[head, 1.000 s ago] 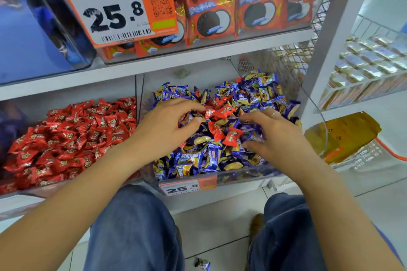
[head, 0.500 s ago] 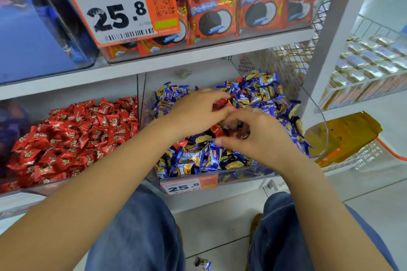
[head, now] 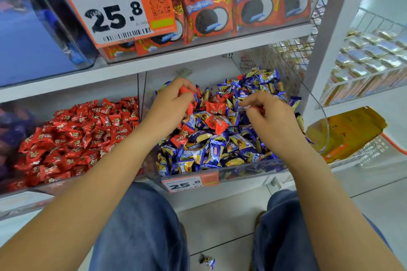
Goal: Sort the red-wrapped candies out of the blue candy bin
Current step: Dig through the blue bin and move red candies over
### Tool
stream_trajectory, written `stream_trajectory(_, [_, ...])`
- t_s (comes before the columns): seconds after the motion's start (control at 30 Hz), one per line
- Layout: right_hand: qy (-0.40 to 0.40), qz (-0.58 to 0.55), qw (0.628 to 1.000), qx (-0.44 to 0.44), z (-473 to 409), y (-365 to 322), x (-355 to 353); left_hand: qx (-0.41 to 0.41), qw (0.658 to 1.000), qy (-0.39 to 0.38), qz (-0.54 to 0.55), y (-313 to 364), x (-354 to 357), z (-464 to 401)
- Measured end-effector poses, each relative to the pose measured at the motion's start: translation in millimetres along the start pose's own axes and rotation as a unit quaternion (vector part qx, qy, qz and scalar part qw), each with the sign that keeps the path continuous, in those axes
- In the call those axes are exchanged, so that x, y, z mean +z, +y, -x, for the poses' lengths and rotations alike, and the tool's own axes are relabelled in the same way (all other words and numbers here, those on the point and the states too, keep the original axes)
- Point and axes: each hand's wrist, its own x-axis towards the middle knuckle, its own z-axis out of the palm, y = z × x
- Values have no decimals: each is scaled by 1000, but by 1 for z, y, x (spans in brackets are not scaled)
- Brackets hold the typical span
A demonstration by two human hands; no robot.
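Note:
A clear bin [head: 246, 171] on the low shelf is heaped with blue-wrapped candies [head: 198, 156]. Several red-wrapped candies [head: 217, 109] lie mixed in near the top of the heap. My left hand [head: 169, 108] is over the bin's back left, its fingers curled round red candies. My right hand [head: 271, 116] hovers over the bin's right half with fingers bent, a sliver of red wrapper showing at its fingertips. To the left, a second clear bin holds a pile of red candies [head: 77, 136].
An orange price tag [head: 189, 183] is fixed to the blue bin's front. Above, a shelf carries orange cookie packs [head: 209, 15] behind a large price label [head: 116, 4]. A wire rack of gold sweets [head: 374, 50] stands right. One blue candy [head: 208, 262] lies on the floor between my knees.
My hands met over the middle of the blue bin, then parted. The left hand now sits farther back and left holding red candies; the right hand has shifted right.

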Motion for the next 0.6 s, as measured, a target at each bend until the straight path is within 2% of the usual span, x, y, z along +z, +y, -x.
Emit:
stream_trajectory(0.07, [13, -34, 999, 7, -2, -5, 2, -3, 1000, 13, -21, 3, -7, 11])
stream_trajectory(0.17, [10, -56, 998, -18, -3, -16, 10, 40, 981, 16, -187, 5, -16, 23])
stream_trajectory(0.3, [-92, 143, 985, -37, -6, -15, 27, 58, 944, 35, -323, 6, -26, 30])
stream_trajectory(0.4, [-141, 175, 974, -41, -6, -14, 31, 59, 927, 25, -371, 0, -32, 32])
stream_trajectory(0.5, [-97, 151, 982, -53, -4, -14, 31, 48, 906, -47, -419, -6, -28, 33])
stream_trajectory(0.6, [-31, 115, 991, -57, -7, -19, 28, 44, 901, -71, -426, -14, -19, 29])
